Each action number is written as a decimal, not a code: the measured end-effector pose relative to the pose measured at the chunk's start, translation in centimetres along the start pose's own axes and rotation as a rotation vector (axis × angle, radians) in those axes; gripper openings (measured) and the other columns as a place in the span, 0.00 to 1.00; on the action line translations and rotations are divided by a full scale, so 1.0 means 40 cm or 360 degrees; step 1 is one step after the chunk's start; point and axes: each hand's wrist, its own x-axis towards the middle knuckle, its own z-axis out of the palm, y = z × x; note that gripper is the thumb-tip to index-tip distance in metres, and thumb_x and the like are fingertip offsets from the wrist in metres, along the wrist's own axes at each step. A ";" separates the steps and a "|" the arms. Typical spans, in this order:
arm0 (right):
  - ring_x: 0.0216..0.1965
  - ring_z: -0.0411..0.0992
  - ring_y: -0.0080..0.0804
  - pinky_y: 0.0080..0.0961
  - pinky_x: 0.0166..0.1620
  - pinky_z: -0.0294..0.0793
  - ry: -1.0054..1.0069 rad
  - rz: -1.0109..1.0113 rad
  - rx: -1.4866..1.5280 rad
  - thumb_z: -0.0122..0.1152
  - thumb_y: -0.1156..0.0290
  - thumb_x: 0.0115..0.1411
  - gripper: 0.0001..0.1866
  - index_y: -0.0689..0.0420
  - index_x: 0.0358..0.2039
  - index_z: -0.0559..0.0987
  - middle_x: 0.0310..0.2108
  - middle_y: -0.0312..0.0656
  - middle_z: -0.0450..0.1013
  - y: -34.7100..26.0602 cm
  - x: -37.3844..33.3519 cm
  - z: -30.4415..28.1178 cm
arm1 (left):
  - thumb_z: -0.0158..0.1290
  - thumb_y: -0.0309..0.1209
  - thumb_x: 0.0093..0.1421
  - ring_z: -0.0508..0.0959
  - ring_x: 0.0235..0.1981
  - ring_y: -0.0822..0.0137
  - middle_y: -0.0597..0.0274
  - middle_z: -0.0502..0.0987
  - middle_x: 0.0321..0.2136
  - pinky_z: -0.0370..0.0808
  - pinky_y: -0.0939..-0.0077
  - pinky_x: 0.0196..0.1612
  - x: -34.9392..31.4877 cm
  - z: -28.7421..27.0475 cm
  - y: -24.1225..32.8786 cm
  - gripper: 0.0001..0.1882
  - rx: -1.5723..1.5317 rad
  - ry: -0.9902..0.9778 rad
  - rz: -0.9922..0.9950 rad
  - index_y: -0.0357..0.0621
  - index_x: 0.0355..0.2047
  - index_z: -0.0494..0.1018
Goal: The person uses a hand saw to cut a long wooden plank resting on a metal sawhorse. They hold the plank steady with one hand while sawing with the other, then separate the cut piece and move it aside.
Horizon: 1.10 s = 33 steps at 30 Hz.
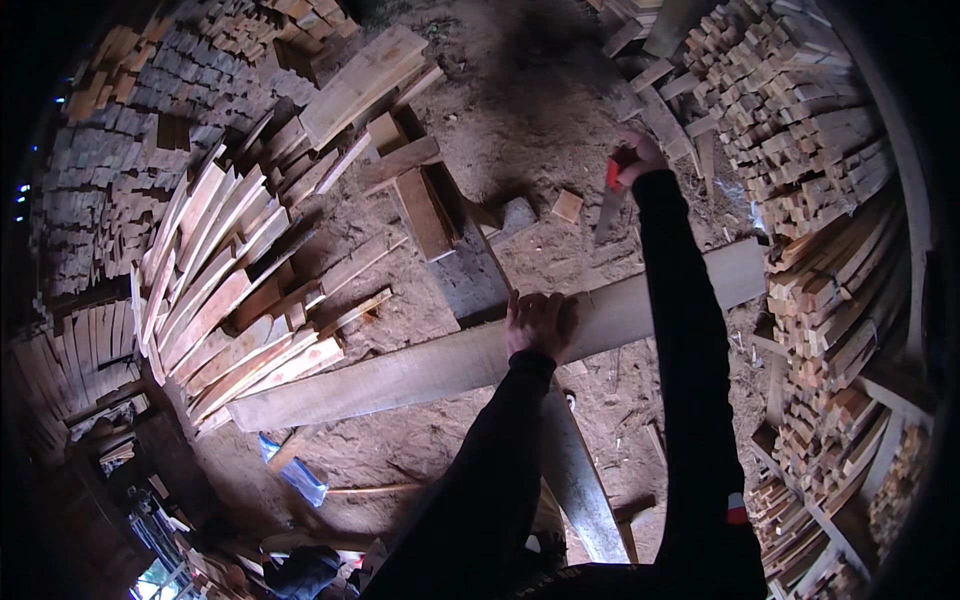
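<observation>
A long pale wooden plank (400, 382) lies crosswise in front of me. My left hand (538, 325) is closed on its far edge near the middle, fingers curled over the wood. Farther away and to the right, my right hand (643, 158) grips the red handle of a handsaw (606, 215). The saw's blade points down toward the ground, apart from the plank. My right forearm passes above the plank's right part and hides some of it. Below the plank runs a grey board (585, 490), and a short wood block (425, 215) sits beyond it.
Loose boards (225, 270) lie heaped at the left. Tall stacks of cut timber (790, 130) line the right side, with more stacks (190, 90) at the far left. A small wood offcut (567, 206) and a blue plastic wrapper (300, 480) lie on the dirt floor.
</observation>
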 end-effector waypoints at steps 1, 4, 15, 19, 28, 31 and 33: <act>0.18 0.63 0.24 0.28 0.22 0.65 -0.0095 0.0020 -0.0071 0.63 0.68 0.53 0.07 0.51 0.31 0.74 0.17 0.32 0.61 0.042 -0.082 0.077 | 0.54 0.40 0.53 0.74 0.36 0.58 0.59 0.74 0.27 0.64 0.59 0.53 -0.015 -0.018 -0.040 0.09 0.0101 0.0015 -0.0052 0.51 0.31 0.74; 0.09 0.51 0.14 0.15 0.13 0.47 -0.0388 -0.0848 -0.0711 0.60 0.64 0.59 0.11 0.49 0.42 0.76 0.13 0.25 0.54 0.078 -0.358 0.086 | 0.54 0.40 0.53 0.74 0.34 0.58 0.60 0.74 0.26 0.65 0.60 0.51 -0.006 -0.024 -0.061 0.09 0.0177 0.0074 -0.0064 0.51 0.29 0.73; 0.14 0.66 0.28 0.25 0.21 0.64 -0.0018 -0.1616 -0.1253 0.44 0.52 0.64 0.28 0.59 0.13 0.70 0.10 0.37 0.65 0.314 -1.007 -0.274 | 0.54 0.39 0.53 0.74 0.34 0.58 0.60 0.74 0.26 0.65 0.60 0.48 0.000 -0.019 -0.042 0.09 0.0176 0.0042 0.0005 0.50 0.30 0.73; 0.10 0.61 0.23 0.22 0.16 0.55 -0.0018 -0.1471 -0.1315 0.49 0.57 0.62 0.22 0.58 0.15 0.68 0.08 0.34 0.62 0.379 -1.007 -0.360 | 0.54 0.40 0.54 0.74 0.34 0.58 0.61 0.74 0.27 0.64 0.59 0.50 -0.002 -0.012 -0.032 0.10 0.0218 0.0025 0.0000 0.50 0.32 0.73; 0.11 0.62 0.26 0.24 0.17 0.56 -0.0104 -0.1413 -0.1453 0.55 0.66 0.58 0.15 0.59 0.17 0.70 0.10 0.36 0.63 0.452 -0.992 -0.492 | 0.53 0.40 0.55 0.75 0.33 0.58 0.60 0.74 0.25 0.65 0.58 0.51 -0.003 -0.003 -0.031 0.09 0.0266 0.0086 0.0043 0.50 0.28 0.73; 0.11 0.62 0.30 0.27 0.18 0.56 -0.0099 -0.1424 -0.1637 0.56 0.68 0.56 0.13 0.59 0.18 0.70 0.11 0.39 0.63 0.455 -0.998 -0.502 | 0.53 0.40 0.55 0.75 0.33 0.58 0.60 0.74 0.25 0.65 0.59 0.50 -0.009 -0.004 -0.032 0.09 0.0258 0.0124 0.0058 0.50 0.27 0.73; 0.11 0.63 0.33 0.29 0.18 0.56 -0.0112 -0.1476 -0.1637 0.56 0.69 0.55 0.12 0.59 0.19 0.70 0.11 0.40 0.62 0.450 -1.017 -0.510 | 0.53 0.40 0.56 0.75 0.33 0.59 0.61 0.74 0.24 0.65 0.59 0.50 -0.006 -0.001 -0.032 0.09 0.0223 0.0150 0.0056 0.50 0.27 0.72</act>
